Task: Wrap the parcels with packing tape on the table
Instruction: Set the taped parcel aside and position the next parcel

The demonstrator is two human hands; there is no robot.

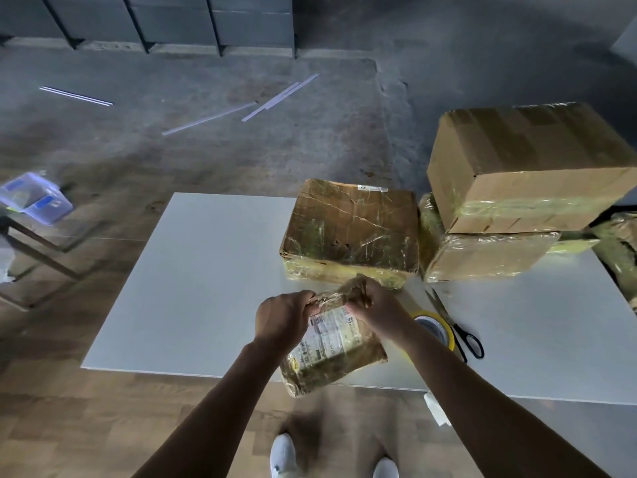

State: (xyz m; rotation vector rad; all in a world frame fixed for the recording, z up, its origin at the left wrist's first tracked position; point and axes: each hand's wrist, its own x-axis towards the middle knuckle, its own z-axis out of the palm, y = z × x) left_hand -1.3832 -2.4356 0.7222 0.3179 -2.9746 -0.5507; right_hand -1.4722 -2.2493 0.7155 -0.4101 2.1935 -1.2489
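At the lower centre of the head view, the left hand (281, 319) and right hand (375, 307) are both gripping the far end of a small brown tape-covered parcel with a white label (331, 343), fingers curled round it. The parcel is overlapping the white table's (206, 270) near edge. A yellow roll of packing tape (436, 327) and black-handled scissors (465, 339) are lying just right of the hands.

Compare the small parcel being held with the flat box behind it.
The parcel is far smaller than the box. The left hand and right hand grip the parcel's far end, holding it tilted over the table edge; the box lies flat, untouched. A white label covers much of the parcel's top; the box's is mostly brown. Both are tape-wrapped.
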